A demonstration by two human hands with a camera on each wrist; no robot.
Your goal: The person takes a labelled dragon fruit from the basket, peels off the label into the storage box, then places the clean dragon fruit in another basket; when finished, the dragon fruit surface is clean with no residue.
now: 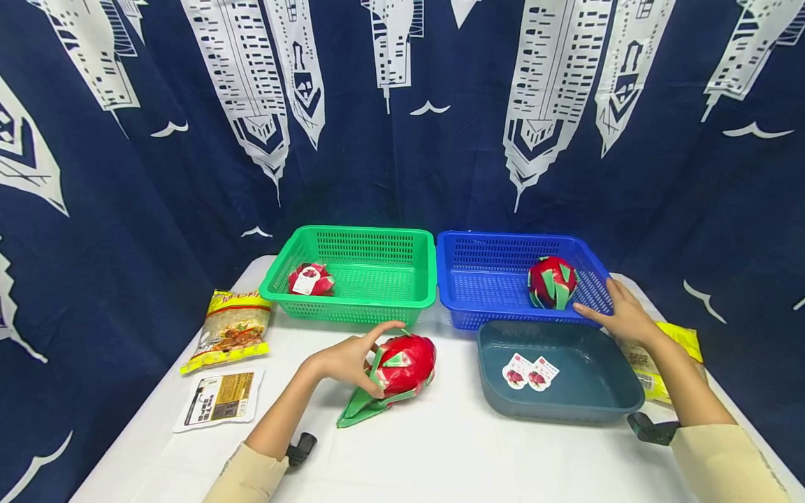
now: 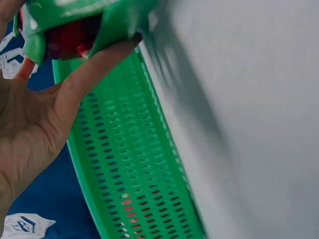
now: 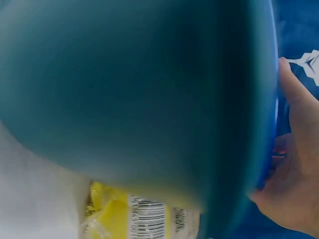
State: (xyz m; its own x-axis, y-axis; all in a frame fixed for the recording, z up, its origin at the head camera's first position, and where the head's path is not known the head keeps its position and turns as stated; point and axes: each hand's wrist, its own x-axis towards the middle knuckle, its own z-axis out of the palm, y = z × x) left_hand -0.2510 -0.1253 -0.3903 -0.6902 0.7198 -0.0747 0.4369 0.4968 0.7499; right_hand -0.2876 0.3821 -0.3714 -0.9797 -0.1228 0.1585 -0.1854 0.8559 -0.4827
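My left hand (image 1: 352, 360) curves its thumb and fingers around the leafy left side of a large red dragon fruit (image 1: 407, 363) with green leaves, in front of the green basket (image 1: 352, 307). In the left wrist view the fingers meet the fruit's green leaves (image 2: 70, 12). My right hand (image 1: 625, 314) spreads over the front right corner of the blue basket (image 1: 490, 313), thumb and fingers wide apart at the rim. Inside that basket, by the thumb, sits another dragon fruit (image 1: 553, 279). A smaller dragon fruit (image 1: 321, 285) with a white sticker lies in the green basket.
A dark teal tub (image 1: 560, 409) with two dragon fruit stickers (image 1: 516, 374) stands before the blue basket. Yellow food packets lie at left (image 1: 233, 328) and right (image 1: 682, 339). A white and brown pouch (image 1: 220, 398) lies at the left front. A patterned navy curtain (image 1: 402, 161) hangs behind.
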